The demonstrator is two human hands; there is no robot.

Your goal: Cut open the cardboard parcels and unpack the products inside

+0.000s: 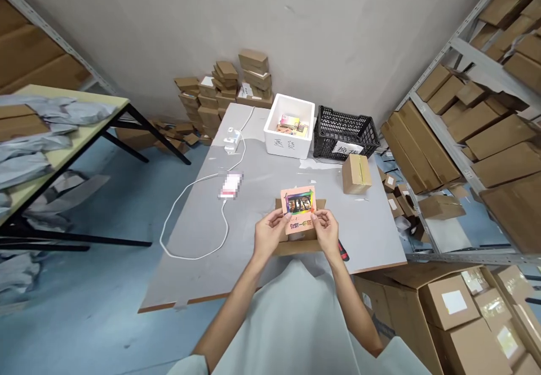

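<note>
Between my two hands is a flat pink card or thin packet [299,225] with a rainbow-bordered picture and print on its front. My left hand [270,233] pinches its left edge, the thumb on the front. The right edge is gripped by my right hand [326,229] in the same way. Under the card, close to my body, sits an open cardboard box [298,247], mostly covered by the card and hands; its contents I cannot make out. Just right of the box lies a red and black tool [343,251], partly hidden by my right forearm.
On the grey table [198,273] stand a white foam box [287,148] holding small packets, a black plastic crate [323,144] and a taped carton [356,175]. A white cable [186,257] loops left from a power strip [232,139]. Shelves of cartons [465,138] rise at right.
</note>
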